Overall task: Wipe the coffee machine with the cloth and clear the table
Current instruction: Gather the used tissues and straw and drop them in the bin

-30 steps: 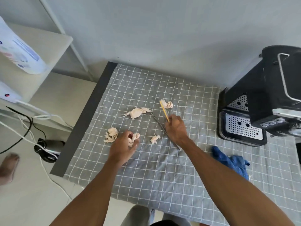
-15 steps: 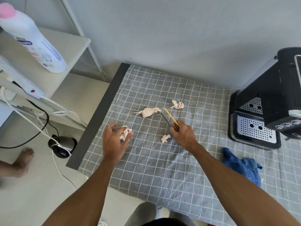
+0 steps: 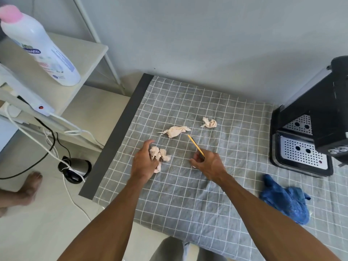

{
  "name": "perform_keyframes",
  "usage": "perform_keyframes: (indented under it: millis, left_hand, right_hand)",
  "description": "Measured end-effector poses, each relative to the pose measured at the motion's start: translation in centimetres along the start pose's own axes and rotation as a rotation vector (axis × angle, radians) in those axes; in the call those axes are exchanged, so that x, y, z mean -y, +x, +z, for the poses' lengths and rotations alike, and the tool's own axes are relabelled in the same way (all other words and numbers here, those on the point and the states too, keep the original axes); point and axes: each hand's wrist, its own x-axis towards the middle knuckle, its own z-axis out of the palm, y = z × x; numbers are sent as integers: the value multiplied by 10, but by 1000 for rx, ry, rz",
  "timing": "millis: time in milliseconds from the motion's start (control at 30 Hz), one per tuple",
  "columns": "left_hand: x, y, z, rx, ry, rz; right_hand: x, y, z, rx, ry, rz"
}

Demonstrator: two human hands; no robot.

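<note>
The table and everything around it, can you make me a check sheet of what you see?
Surface: grey white-checked tablecloth, dark table edge at left.
Job's things: black coffee machine at right; crumpled blue cloth lying before it, untouched.
Clutter: two crumpled pale tissue wads lying loose.
Grippers: left hand closing on gathered tissue pieces; right hand holding yellow-and-dark sticks.
Cables: white and black cords on the floor.
Surroundings: white pink-capped bottle on a shelf; bare foot.

A grey checked tablecloth (image 3: 188, 194) covered the worktop (image 3: 116, 136). On it lay two crumpled tissues (image 3: 176, 131) (image 3: 209, 123), a blue cloth (image 3: 286, 201) and the black coffee machine (image 3: 308, 140).
</note>
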Motion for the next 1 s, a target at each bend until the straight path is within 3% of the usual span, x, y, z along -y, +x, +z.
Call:
perform_keyframes:
  millis: [200, 333, 467, 633, 1000]
  left_hand:
    - [-44, 28, 13, -73, -257, 48]
    - [-63, 57, 22, -67, -46, 161]
    - [-71, 73, 32, 86, 220, 66]
    - [-80, 78, 39, 97, 280, 44]
    - [-72, 63, 32, 40, -181, 42]
  right_hand:
    - [19, 34, -41, -215, 343, 52]
    - [19, 67, -68, -288, 469, 54]
    - [9, 87, -72, -244, 335, 63]
    - [-1, 95, -59, -156, 87, 94]
    - [26, 50, -37, -116, 250, -69]
